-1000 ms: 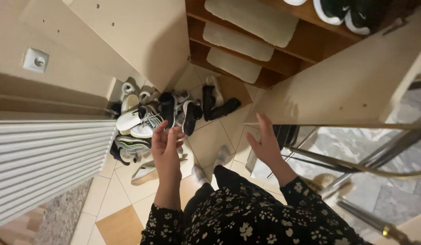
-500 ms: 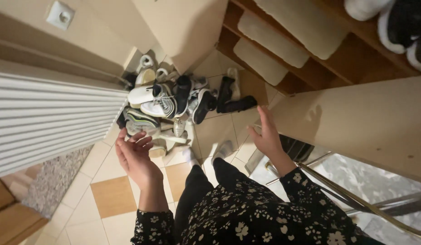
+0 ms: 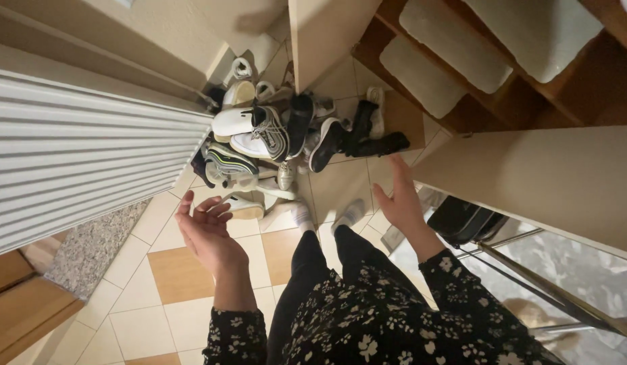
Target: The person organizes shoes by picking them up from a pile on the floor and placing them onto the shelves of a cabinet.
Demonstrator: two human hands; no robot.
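Both hands empty, fingers spread: left hand (image 3: 207,230) and right hand (image 3: 403,203) hover apart, short of the shoe pile (image 3: 286,145) beside the radiator (image 3: 77,155). Risk: tangled shoes tumbling when one is pulled.

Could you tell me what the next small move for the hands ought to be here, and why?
Probably lower the left hand to the nearest shoe: both hands are empty and open, the right hand is raised, and the shoe pile lies just ahead on the tiled floor.

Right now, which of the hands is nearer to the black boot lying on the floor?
Right. The right hand hovers just below the black boot; the left hand is farther away, near the radiator.
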